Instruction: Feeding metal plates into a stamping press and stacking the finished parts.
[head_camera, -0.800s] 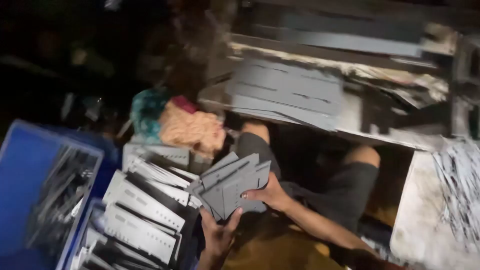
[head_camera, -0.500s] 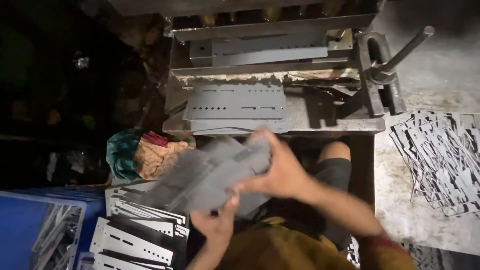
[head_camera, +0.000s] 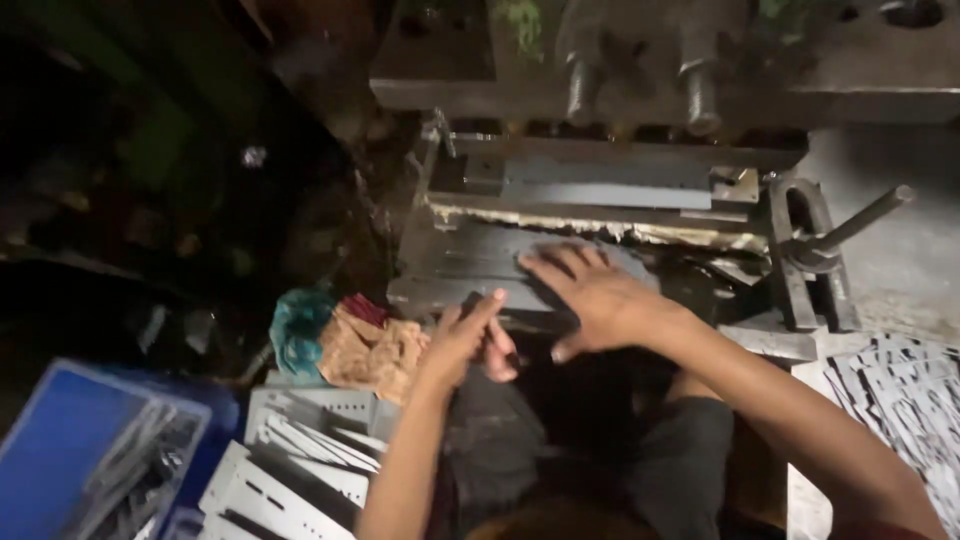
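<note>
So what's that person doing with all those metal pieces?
A person sits at a heavy metal press machine. Their right hand lies flat on a stack of grey metal plates on the machine's bed. Their left hand touches the front edge of that stack. Below, to the left, lie more punched metal plates, with bunched-up coloured cloth above them and a blue crate of parts further left. More cut pieces lie on the right.

The stack of grey metal plates (head_camera: 500, 265) has gone from the lap up onto the press bed (head_camera: 420, 290). The right hand (head_camera: 590, 295) now lies flat on it (fingers spread), and the left hand (head_camera: 462, 340) has come to its near edge.
</note>
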